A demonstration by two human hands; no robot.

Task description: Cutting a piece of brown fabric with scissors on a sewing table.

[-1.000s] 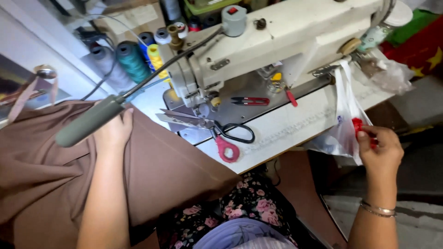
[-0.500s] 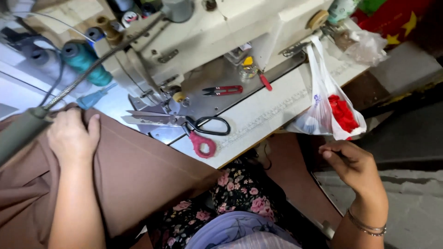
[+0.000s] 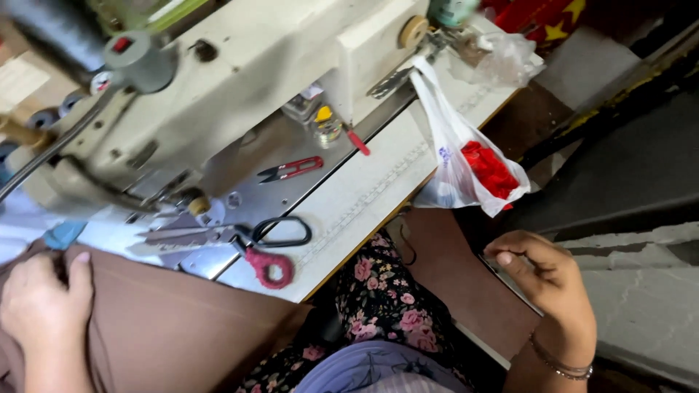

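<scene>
My left hand point(image 3: 45, 306) lies at the lower left on a large piece of brown fabric point(image 3: 171, 331), its fingers curled over a fold near the table's edge. My right hand point(image 3: 547, 280) hovers at the lower right beside my lap, below a clear plastic bag point(image 3: 445, 156) that holds red pieces point(image 3: 488, 169). Its thumb and fingers are pinched together and nothing shows between them. The bag hangs from the right end of a cream sewing machine point(image 3: 255, 65).
Large scissors with one red and one black handle point(image 3: 251, 244) lie on the white table point(image 3: 364, 200) near its front edge. Small red thread snips point(image 3: 293, 169) rest on the machine bed. Thread spools point(image 3: 44, 116) stand at the far left. A dark floor is to the right.
My right hand has let go of the bag and dropped down toward my lap. The view has swung right and closer; my left hand stays on the brown fabric.
</scene>
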